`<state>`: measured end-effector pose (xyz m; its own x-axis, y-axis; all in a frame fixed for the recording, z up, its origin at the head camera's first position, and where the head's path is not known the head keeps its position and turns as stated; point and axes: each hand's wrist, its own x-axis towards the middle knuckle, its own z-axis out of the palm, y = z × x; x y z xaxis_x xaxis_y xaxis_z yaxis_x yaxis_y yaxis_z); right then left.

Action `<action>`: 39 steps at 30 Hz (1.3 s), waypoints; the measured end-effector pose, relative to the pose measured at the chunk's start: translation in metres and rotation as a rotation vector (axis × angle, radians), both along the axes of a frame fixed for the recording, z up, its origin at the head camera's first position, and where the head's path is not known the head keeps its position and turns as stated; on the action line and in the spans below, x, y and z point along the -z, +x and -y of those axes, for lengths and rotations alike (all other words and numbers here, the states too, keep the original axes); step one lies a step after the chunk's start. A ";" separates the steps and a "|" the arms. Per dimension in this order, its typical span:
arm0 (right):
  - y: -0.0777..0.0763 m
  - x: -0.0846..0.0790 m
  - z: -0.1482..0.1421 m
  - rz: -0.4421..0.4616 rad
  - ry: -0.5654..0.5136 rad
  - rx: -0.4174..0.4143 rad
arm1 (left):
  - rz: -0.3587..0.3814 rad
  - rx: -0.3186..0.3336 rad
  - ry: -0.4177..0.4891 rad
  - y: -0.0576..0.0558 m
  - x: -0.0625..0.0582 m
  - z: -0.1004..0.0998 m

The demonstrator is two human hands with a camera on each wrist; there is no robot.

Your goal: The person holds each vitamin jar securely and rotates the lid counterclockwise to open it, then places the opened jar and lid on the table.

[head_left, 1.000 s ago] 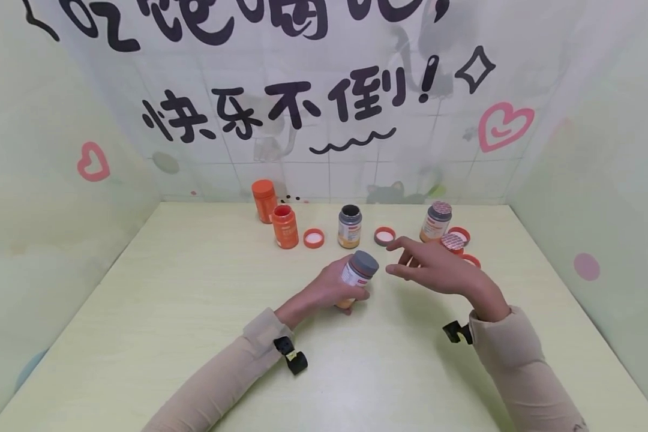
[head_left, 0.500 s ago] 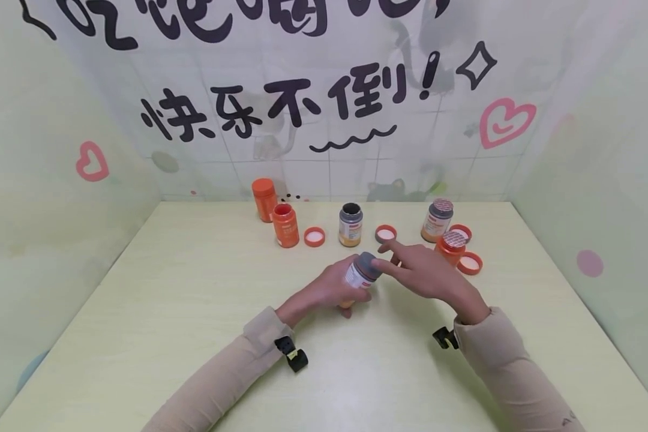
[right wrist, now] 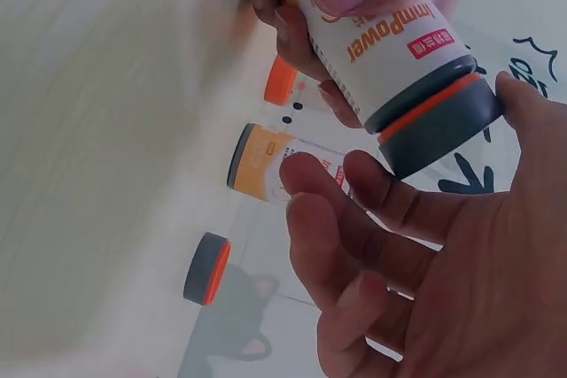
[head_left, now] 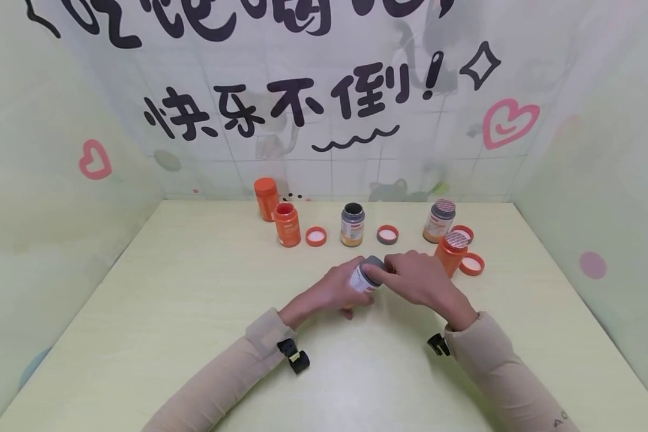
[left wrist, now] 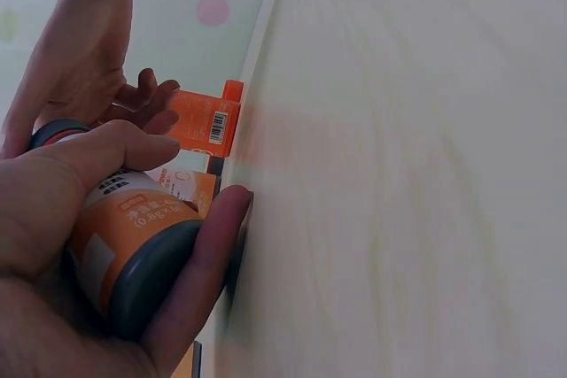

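My left hand [head_left: 337, 287] grips a supplement bottle [right wrist: 390, 59] with a white and orange label. The bottle leans to the right above the table, its base partly hidden by fingers in the head view. On it sits a dark grey cap [right wrist: 443, 128] with an orange ring under it. My right hand [head_left: 418, 277] pinches this cap between thumb and index finger, the other fingers loosely curled beside it. In the left wrist view the bottle's grey base [left wrist: 155, 276] rests against the palm and fingers.
Behind stand an uncapped orange bottle [head_left: 288, 227], a capped orange one [head_left: 266, 204] and an uncapped grey bottle [head_left: 353, 231]. At right are foil-sealed grey [head_left: 438, 225] and orange [head_left: 449, 257] bottles. Loose caps [head_left: 315, 236] lie between, one grey and orange [head_left: 387, 234].
My right hand has come left and down from beside the bottle, and its thumb and index finger now meet the cap. The bottle tilts slightly further right in my left hand.
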<state>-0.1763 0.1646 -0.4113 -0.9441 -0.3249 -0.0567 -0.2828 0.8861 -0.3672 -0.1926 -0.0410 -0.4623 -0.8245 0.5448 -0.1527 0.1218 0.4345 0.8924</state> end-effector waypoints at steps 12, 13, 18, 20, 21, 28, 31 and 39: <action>0.002 0.006 0.005 0.016 -0.008 0.034 | -0.016 0.036 -0.018 0.002 -0.002 -0.001; 0.002 0.006 0.005 0.028 -0.015 0.029 | -0.013 0.040 -0.020 0.002 -0.003 -0.001; 0.000 0.006 0.004 0.064 -0.042 -0.006 | -0.006 0.054 -0.031 0.000 -0.001 0.001; -0.001 0.006 0.005 0.069 -0.047 -0.016 | -0.004 0.062 -0.027 0.000 -0.001 0.002; -0.001 0.006 0.005 0.071 -0.048 -0.020 | -0.003 0.067 -0.023 -0.001 -0.001 0.002; -0.001 0.005 0.006 0.089 -0.067 -0.026 | -0.006 0.096 0.002 -0.002 0.000 0.006; 0.000 0.004 0.007 0.092 -0.069 -0.028 | -0.005 0.098 0.004 -0.003 0.001 0.006; 0.000 0.005 0.007 0.091 -0.070 -0.037 | -0.005 0.105 0.013 -0.001 0.000 0.007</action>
